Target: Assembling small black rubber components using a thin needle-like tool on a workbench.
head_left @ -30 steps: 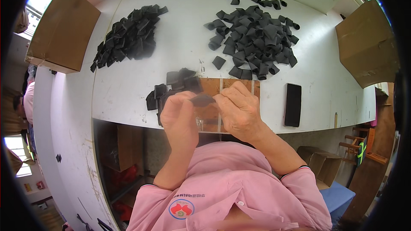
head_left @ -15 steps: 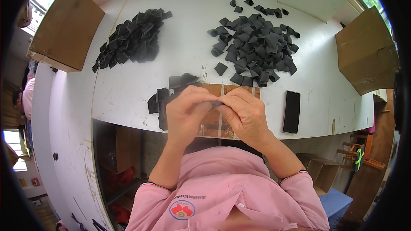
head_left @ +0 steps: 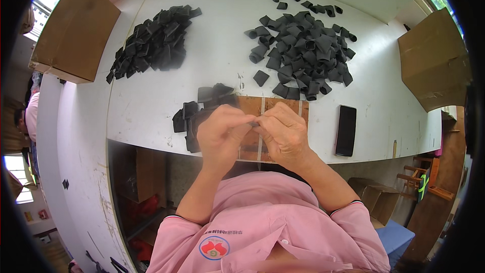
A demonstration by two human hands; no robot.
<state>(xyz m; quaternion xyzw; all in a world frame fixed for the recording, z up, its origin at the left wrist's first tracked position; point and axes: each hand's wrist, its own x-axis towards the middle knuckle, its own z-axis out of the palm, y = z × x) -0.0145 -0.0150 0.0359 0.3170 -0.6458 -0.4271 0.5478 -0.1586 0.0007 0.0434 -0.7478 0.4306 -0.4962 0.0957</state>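
Note:
My left hand [head_left: 220, 134] and my right hand [head_left: 286, 132] meet over a brown board [head_left: 271, 104] near the table's front edge. Between their pinched fingertips is a small dark grey piece [head_left: 254, 124], mostly covered by the fingers. Several black, flat-looking pieces [head_left: 190, 110] lie just left of my left hand, partly hidden by it. Beyond my right hand spreads a heap of dark grey tapered sleeves [head_left: 309, 45], many showing round open ends. Another pile of black, flatter pieces [head_left: 154, 43] sits at the far left.
A black phone [head_left: 345, 130] lies on the white table [head_left: 217, 45], right of my right hand. Cardboard boxes stand at the left [head_left: 76, 30] and right [head_left: 434, 60]. A person in pink [head_left: 31, 121] shows at the far left edge.
My fingertips have drawn slightly closer together around the piece, and less of it shows between them. The view has shifted a little; the piles look the same.

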